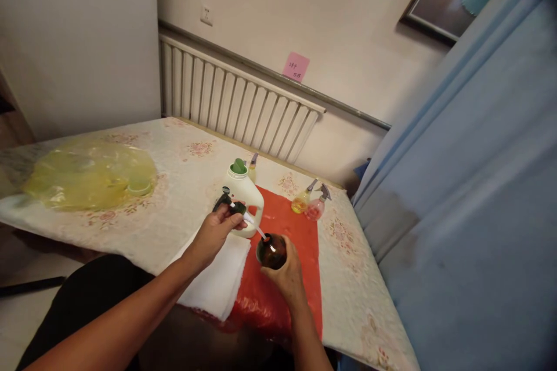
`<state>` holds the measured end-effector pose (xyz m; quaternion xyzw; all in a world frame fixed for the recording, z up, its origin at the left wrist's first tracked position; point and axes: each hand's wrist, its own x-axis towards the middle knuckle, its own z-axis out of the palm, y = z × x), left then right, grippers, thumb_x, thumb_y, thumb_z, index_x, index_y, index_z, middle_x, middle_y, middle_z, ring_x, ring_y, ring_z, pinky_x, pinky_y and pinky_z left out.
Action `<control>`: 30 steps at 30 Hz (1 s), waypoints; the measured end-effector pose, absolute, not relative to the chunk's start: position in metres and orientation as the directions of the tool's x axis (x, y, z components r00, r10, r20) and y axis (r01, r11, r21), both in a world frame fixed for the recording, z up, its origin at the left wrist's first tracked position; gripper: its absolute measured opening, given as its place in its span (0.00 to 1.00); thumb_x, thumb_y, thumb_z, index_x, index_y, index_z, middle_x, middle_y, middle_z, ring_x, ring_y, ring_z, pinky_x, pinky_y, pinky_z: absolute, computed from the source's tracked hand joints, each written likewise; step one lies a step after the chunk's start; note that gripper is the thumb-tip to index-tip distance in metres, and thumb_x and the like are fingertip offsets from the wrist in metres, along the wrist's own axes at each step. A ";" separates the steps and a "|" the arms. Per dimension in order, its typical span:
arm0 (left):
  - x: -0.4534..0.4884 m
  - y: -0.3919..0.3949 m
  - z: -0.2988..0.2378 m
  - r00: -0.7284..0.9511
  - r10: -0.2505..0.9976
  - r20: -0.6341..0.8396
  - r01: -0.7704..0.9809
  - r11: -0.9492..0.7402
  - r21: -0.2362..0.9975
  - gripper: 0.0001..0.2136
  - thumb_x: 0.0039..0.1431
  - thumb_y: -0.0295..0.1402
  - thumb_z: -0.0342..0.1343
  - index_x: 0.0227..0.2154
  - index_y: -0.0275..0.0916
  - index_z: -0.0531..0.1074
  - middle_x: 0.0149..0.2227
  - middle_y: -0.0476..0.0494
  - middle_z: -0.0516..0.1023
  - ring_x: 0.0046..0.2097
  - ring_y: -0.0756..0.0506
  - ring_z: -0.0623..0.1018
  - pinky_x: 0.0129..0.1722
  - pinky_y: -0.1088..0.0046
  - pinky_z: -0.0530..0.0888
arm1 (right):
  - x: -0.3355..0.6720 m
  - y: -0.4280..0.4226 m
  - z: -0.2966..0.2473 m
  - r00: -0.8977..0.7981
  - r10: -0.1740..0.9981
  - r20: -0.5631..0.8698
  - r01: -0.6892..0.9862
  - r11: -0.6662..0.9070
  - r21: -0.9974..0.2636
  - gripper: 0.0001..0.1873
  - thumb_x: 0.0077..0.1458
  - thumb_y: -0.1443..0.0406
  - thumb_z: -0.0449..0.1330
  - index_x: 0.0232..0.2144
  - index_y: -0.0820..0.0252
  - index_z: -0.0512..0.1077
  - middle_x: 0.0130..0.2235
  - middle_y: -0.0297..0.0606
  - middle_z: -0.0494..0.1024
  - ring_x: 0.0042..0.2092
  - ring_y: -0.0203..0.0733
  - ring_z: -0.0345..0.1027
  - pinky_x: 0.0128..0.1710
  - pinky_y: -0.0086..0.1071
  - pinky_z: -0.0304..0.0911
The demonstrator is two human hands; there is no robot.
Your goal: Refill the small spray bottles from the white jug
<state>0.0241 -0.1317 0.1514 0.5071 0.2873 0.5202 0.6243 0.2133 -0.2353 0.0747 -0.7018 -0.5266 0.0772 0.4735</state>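
Observation:
My left hand [223, 227] is closed around a black spray nozzle [235, 207] with a white collar and a pale dip tube. The tube [260, 232] slants down to the mouth of a dark brown bottle [274, 252]; whether its tip is inside I cannot tell for sure. My right hand [287, 272] grips that bottle from its right side, tilted over the red sheet [304, 261]. Just behind my left hand stands a large cream jug [246, 188] with a handle and something green in its open mouth. A folded white towel [217, 278] lies below my left hand.
A yellow spray bottle [300, 202] and a pink spray bottle [315, 208] stand at the back right; another sprayer [253, 167] is partly hidden behind the jug. A yellow plastic bag [91, 177] lies at left on the flowered tablecloth [183, 156]. A blue curtain [461, 174] hangs along the right.

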 end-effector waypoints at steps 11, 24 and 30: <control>0.047 -0.147 0.130 0.533 0.812 0.238 -0.037 -0.258 0.965 0.07 0.44 0.30 0.63 0.30 0.40 0.77 0.32 0.48 0.77 0.38 0.41 0.74 0.41 0.68 0.68 | 0.195 -0.239 0.088 0.363 0.825 0.433 0.709 0.057 -0.703 0.36 0.35 0.63 0.69 0.51 0.57 0.68 0.50 0.44 0.76 0.51 0.55 0.70 0.53 0.46 0.66; 0.048 -0.141 0.129 0.496 0.844 0.204 -0.089 -0.184 0.979 0.15 0.37 0.26 0.64 0.33 0.41 0.75 0.36 0.48 0.77 0.43 0.39 0.74 0.47 0.65 0.69 | 0.179 -0.243 0.087 0.414 0.856 0.311 0.550 0.038 -0.834 0.35 0.33 0.67 0.68 0.49 0.54 0.71 0.44 0.35 0.79 0.45 0.49 0.73 0.42 0.37 0.69; 0.051 -0.142 0.118 0.491 0.841 0.227 -0.003 -0.259 0.966 0.15 0.48 0.36 0.60 0.40 0.38 0.74 0.38 0.45 0.78 0.41 0.40 0.76 0.45 0.65 0.71 | 0.179 -0.243 0.091 0.429 0.861 0.273 0.487 0.034 -0.873 0.37 0.31 0.68 0.69 0.50 0.54 0.71 0.44 0.34 0.79 0.45 0.48 0.73 0.43 0.36 0.69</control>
